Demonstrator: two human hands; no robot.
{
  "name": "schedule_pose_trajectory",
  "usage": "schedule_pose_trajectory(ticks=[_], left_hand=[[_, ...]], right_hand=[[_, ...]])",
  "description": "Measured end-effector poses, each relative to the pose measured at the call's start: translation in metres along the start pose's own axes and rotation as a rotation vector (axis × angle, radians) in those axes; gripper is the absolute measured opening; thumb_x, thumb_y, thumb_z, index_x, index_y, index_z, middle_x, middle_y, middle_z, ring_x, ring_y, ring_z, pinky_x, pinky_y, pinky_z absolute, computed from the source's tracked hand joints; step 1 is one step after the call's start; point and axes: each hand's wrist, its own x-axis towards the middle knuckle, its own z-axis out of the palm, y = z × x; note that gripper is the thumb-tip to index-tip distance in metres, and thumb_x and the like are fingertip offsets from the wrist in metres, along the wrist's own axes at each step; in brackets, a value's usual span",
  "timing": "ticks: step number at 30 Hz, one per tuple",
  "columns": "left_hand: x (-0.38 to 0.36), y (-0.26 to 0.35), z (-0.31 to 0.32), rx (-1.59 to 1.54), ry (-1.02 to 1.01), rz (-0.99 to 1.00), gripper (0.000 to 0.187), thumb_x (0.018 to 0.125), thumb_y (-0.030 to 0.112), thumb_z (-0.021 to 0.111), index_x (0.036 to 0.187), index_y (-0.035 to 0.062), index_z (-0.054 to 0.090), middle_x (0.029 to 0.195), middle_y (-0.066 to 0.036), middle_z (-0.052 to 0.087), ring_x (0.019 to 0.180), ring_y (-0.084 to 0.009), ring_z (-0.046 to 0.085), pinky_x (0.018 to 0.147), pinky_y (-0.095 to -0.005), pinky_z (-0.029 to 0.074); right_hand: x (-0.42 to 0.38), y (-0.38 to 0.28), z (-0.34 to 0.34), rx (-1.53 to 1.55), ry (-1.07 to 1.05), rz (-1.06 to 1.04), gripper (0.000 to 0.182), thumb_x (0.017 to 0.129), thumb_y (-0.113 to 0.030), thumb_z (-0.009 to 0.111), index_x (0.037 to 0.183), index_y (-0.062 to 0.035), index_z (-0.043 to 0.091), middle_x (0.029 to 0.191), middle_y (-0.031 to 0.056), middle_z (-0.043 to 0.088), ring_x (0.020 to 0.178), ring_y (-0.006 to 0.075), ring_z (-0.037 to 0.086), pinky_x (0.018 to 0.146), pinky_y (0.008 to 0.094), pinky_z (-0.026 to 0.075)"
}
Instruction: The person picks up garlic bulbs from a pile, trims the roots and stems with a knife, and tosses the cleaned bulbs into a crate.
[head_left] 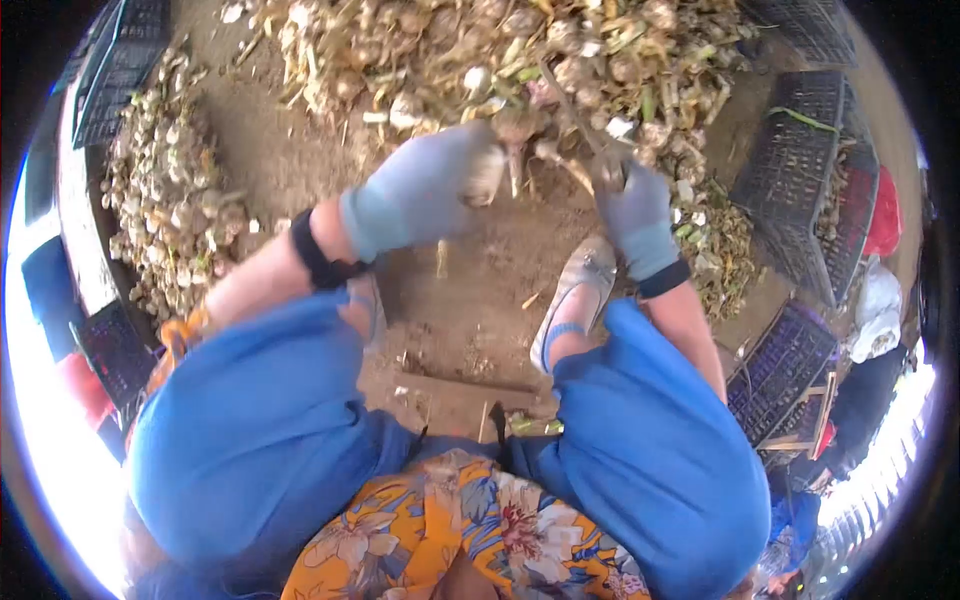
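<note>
My left hand (420, 190), in a grey-blue glove and blurred by motion, is closed around a pale garlic bulb (485, 177). My right hand (637, 212), gloved the same way, grips a pair of shears (578, 112) whose long narrow metal blade points up and to the left. Its handles are mostly hidden by the fingers. Between the hands, garlic with stalks (517, 130) lies at the near edge of a large garlic heap (430, 50). The shears stand apart from the bulb in my left hand.
A second garlic pile (175, 190) lies on the left. Black plastic crates stand at the upper left (120, 70), right (790, 165) and lower right (785, 360). Cut stalks (725, 255) lie near the right crate. My shoe (578, 290) rests on the dirt floor (460, 300).
</note>
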Motion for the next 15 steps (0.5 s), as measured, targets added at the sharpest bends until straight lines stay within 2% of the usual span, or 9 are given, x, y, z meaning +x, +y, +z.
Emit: schedule_pose_trajectory(ticks=[1, 3, 4, 5, 8, 11, 13, 14, 15], left_hand=[[0.004, 0.003, 0.009, -0.009, -0.008, -0.025, 0.049, 0.072, 0.007, 0.072, 0.117, 0.0016, 0.054, 0.100, -0.012, 0.067, 0.089, -0.0200, 0.066, 0.079, -0.0303, 0.054], [0.029, 0.004, 0.016, 0.728, -0.639, -0.100, 0.033, 0.079, 0.009, 0.063, 0.111, 0.0018, 0.060, 0.097, -0.012, 0.067, 0.089, -0.0241, 0.066, 0.080, -0.0344, 0.054], [0.022, -0.024, 0.035, 0.724, -0.635, -0.102, 0.033, 0.079, 0.009, 0.063, 0.111, 0.0018, 0.060, 0.097, -0.012, 0.067, 0.089, -0.0241, 0.066, 0.080, -0.0344, 0.054], [0.006, -0.065, 0.073, 0.801, -0.429, 0.138, 0.027, 0.083, 0.009, 0.058, 0.109, 0.0028, 0.062, 0.097, -0.011, 0.067, 0.089, -0.0252, 0.066, 0.081, -0.0360, 0.053], [0.013, -0.017, 0.061, 0.948, -0.410, 0.228, 0.021, 0.087, 0.012, 0.053, 0.099, 0.0072, 0.069, 0.095, -0.009, 0.069, 0.088, -0.0272, 0.066, 0.081, -0.0369, 0.052], [0.007, 0.004, 0.039, 1.122, -0.863, 0.206, 0.017, 0.084, 0.012, 0.057, 0.087, 0.0101, 0.074, 0.091, -0.010, 0.071, 0.085, -0.0264, 0.068, 0.068, -0.0416, 0.054], [-0.025, -0.041, 0.036, 1.131, -0.502, -0.278, 0.014, 0.077, 0.019, 0.065, 0.087, 0.0161, 0.074, 0.093, -0.004, 0.071, 0.090, -0.0243, 0.067, 0.073, -0.0442, 0.053], [-0.029, -0.059, -0.008, 0.975, -0.755, -0.485, 0.017, 0.079, 0.019, 0.065, 0.093, 0.0154, 0.074, 0.095, -0.005, 0.071, 0.094, -0.0249, 0.067, 0.072, -0.0483, 0.053], [-0.045, -0.072, -0.042, 1.115, -0.691, -0.702, 0.025, 0.083, 0.022, 0.066, 0.105, 0.0127, 0.072, 0.098, -0.006, 0.071, 0.096, -0.0256, 0.067, 0.077, -0.0525, 0.052]], right_hand=[[0.005, -0.028, -0.021, 0.086, -0.102, -0.035, 0.027, 0.084, -0.027, 0.061, 0.102, -0.0075, 0.065, 0.083, 0.0172, 0.068, 0.080, 0.0357, 0.067, 0.072, 0.0450, 0.053], [0.020, -0.068, -0.039, 0.046, -0.244, -0.113, 0.026, 0.083, -0.026, 0.061, 0.103, -0.0088, 0.065, 0.084, 0.0169, 0.068, 0.080, 0.0355, 0.067, 0.072, 0.0449, 0.053], [0.022, -0.083, -0.043, -0.008, -0.389, -0.177, 0.026, 0.083, -0.025, 0.060, 0.104, -0.0101, 0.065, 0.084, 0.0166, 0.069, 0.081, 0.0354, 0.067, 0.072, 0.0448, 0.053], [0.024, -0.096, -0.042, -0.015, -0.393, -0.179, 0.026, 0.083, -0.025, 0.060, 0.104, -0.0101, 0.065, 0.084, 0.0166, 0.069, 0.081, 0.0354, 0.067, 0.072, 0.0448, 0.053], [0.034, -0.113, -0.032, -0.192, -0.429, -0.403, 0.021, 0.079, -0.024, 0.065, 0.097, -0.0136, 0.065, 0.082, 0.0147, 0.067, 0.081, 0.0345, 0.066, 0.070, 0.0455, 0.053], [0.047, -0.090, -0.021, -0.297, -0.480, -0.331, 0.020, 0.081, -0.019, 0.059, 0.098, -0.0128, 0.067, 0.087, 0.0170, 0.068, 0.083, 0.0351, 0.066, 0.075, 0.0463, 0.053], [0.048, -0.049, -0.048, -0.397, -0.406, -0.027, 0.025, 0.083, -0.023, 0.058, 0.104, -0.0143, 0.067, 0.092, 0.0175, 0.068, 0.089, 0.0374, 0.065, 0.078, 0.0459, 0.052], [0.045, -0.011, -0.051, -0.362, -0.340, 0.043, 0.027, 0.083, -0.027, 0.061, 0.105, -0.0115, 0.065, 0.094, 0.0197, 0.066, 0.091, 0.0389, 0.064, 0.079, 0.0463, 0.051], [0.037, 0.017, -0.060, -0.311, -0.305, 0.012, 0.030, 0.083, -0.030, 0.064, 0.105, -0.0094, 0.064, 0.096, 0.0198, 0.066, 0.092, 0.0390, 0.063, 0.080, 0.0457, 0.050]])
